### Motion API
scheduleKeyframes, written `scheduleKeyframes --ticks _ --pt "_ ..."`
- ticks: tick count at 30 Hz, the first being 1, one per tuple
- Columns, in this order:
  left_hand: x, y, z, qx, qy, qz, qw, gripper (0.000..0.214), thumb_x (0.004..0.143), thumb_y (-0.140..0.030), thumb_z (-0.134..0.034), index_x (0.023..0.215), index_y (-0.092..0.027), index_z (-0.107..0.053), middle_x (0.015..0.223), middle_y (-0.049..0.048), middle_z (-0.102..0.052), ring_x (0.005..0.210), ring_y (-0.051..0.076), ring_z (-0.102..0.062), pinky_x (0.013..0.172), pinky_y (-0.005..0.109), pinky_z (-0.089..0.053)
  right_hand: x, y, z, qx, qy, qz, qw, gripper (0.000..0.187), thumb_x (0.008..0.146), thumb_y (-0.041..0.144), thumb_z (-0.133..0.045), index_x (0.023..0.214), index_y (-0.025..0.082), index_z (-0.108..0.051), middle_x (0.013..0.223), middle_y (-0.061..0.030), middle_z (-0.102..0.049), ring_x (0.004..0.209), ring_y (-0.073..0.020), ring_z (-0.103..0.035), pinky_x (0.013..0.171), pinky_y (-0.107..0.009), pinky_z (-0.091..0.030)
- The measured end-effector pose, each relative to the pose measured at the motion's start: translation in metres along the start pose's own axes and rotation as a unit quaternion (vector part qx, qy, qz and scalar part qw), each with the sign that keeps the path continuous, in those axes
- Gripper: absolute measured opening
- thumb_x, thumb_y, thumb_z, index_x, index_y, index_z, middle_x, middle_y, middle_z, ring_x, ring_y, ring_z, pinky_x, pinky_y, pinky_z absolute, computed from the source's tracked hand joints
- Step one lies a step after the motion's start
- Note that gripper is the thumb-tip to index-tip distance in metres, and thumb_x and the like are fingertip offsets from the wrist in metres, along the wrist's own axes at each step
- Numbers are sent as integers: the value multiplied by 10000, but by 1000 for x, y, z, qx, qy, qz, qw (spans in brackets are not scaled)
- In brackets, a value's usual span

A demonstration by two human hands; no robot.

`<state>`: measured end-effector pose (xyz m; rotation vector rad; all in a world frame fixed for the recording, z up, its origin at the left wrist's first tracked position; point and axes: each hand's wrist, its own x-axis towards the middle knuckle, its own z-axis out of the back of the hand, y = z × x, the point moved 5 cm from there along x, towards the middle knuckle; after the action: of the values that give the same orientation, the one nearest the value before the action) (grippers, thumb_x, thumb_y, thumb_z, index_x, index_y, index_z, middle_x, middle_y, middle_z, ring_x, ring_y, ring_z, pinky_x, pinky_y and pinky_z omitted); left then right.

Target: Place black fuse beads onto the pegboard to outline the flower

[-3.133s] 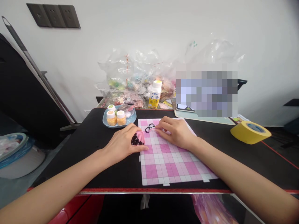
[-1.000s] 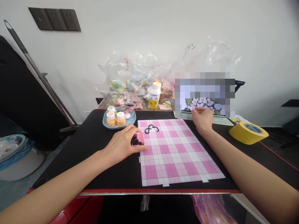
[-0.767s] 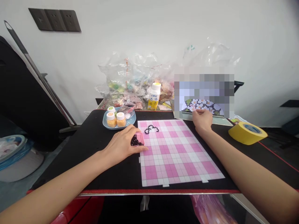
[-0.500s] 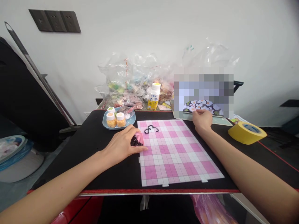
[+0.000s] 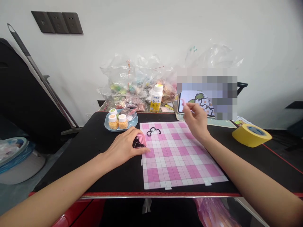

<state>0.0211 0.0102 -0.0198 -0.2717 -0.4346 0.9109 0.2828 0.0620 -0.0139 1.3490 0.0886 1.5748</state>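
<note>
My left hand [image 5: 125, 142] is closed around a small pink ridged tray [image 5: 142, 139] that holds black beads [image 5: 137, 142]. The tray rests at the left edge of a pink-and-white checked pegboard [image 5: 175, 154]. On the board's upper left, a line of black beads [image 5: 153, 130] forms a curved outline. My right hand [image 5: 196, 119] is raised above the board's far right corner, pinching pink tweezers [image 5: 183, 102] whose thin curved tip points up and left. Just behind it stands a tablet [image 5: 196, 100] with a pixel pattern on its screen, partly covered by my hand.
A blue plate [image 5: 109, 126] with several bead jars [image 5: 122, 121] sits left of the board. Behind are a white-and-yellow bottle [image 5: 156, 98] and plastic bags of beads [image 5: 134, 102]. A yellow tape roll [image 5: 246, 135] lies on the right of the black table mat [image 5: 94, 183].
My right hand has moved left and slightly up from the lower part of the tablet, and the pattern on the screen shows a different, shifted view. My left hand stays with the tray.
</note>
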Motion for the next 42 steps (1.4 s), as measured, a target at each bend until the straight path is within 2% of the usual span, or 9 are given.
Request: scheduleKeyframes --ticks 1,4,7,10,17,22,35,42 --pt "0 -1 0 -2 -1 2 1000 435 778 -564 -605 1011 -208 -512 991 34 -566 919 229 -577 807 384 -466 -5 16 -6 27 41 17 999 261 922 420 -425 974 192 -542 751 -12 -553 506 -92 -425 440 -234 -329" --pt "0 -2 1 -6 -2 5 1000 435 772 -551 -621 1024 -215 -506 1005 30 -577 931 228 -581 816 379 -462 -23 61 -23 46 151 137 978 133 902 304 -508 905 190 -576 751 -11 -563 585 -100 -459 520 -238 -380" --pt "-1 -2 2 -10 -11 6 1000 460 757 -553 -637 1044 -221 -498 1031 32 -589 950 233 -584 823 378 -460 -41 83 -33 69 224 216 948 112 914 236 -484 942 189 -581 870 -51 -588 763 -133 -541 621 -255 -453" --pt "-2 -2 1 -14 -17 8 1000 485 744 -570 -639 1044 -218 -495 1023 29 -600 941 234 -590 806 372 -466 -50 84 -38 49 230 246 940 133 906 220 -492 998 190 -583 916 -61 -582 758 -134 -555 607 -258 -465" --pt "-1 -4 -1 -14 -8 19 1000 494 727 -574 -648 1030 -210 -507 1003 26 -620 895 229 -605 779 372 -475 -56 85 -42 38 246 256 934 122 897 227 -521 968 170 -603 888 -47 -592 704 -114 -566 598 -246 -477" --pt "-1 -4 -1 -17 -1 30 999 498 723 -586 -643 1021 -211 -505 974 17 -624 866 223 -607 759 370 -478 -61 88 -46 40 265 270 925 126 904 223 -517 984 176 -601 903 -49 -616 751 -126 -579 618 -249 -482" --pt "-2 -4 -3 -10 9 27 1000 488 726 -587 -634 1021 -224 -497 985 24 -631 871 235 -618 750 366 -480 -62 86 -51 35 272 271 922 131 915 248 -503 981 179 -593 902 -50 -614 778 -131 -589 631 -251 -489" --pt "-1 -4 -3 -11 9 22 1000 488 728 -582 -639 1024 -220 -498 988 21 -630 876 228 -616 772 370 -477 -61 84 -51 12 260 261 930 133 914 243 -497 965 170 -596 901 -54 -612 784 -137 -587 640 -256 -481"
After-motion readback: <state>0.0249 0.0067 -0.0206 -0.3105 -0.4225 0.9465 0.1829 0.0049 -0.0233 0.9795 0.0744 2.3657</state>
